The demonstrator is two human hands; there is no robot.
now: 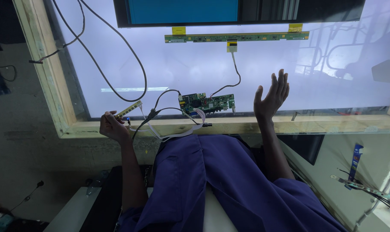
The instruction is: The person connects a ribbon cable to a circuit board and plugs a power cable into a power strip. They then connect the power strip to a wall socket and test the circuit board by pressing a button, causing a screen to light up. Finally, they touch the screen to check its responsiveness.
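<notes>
The left hand (113,126) is closing around the near end of a small strip board (128,109), gripping it just above the wooden frame (289,124) at the near left of the lit panel (195,68). A tiny blue light is glowing just right of that hand. White and black wires (169,133) are running from the strip board rightward, looping over the frame edge and up to the green main board (207,103), which is lying on the panel near its near edge, at centre.

The right hand (271,96) is hovering open above the panel, fingers spread and pointing far, holding nothing, just right of the main board and apart from it.

A thin cable (237,73) is rising from the main board to a long narrow board (236,38) lying far across the panel. Beyond it, a dark screen (238,10) is showing a blue area. Black cables (105,77) are trailing over the left side of the panel. A purple garment (212,180) is covering the person's lap in the near foreground.
</notes>
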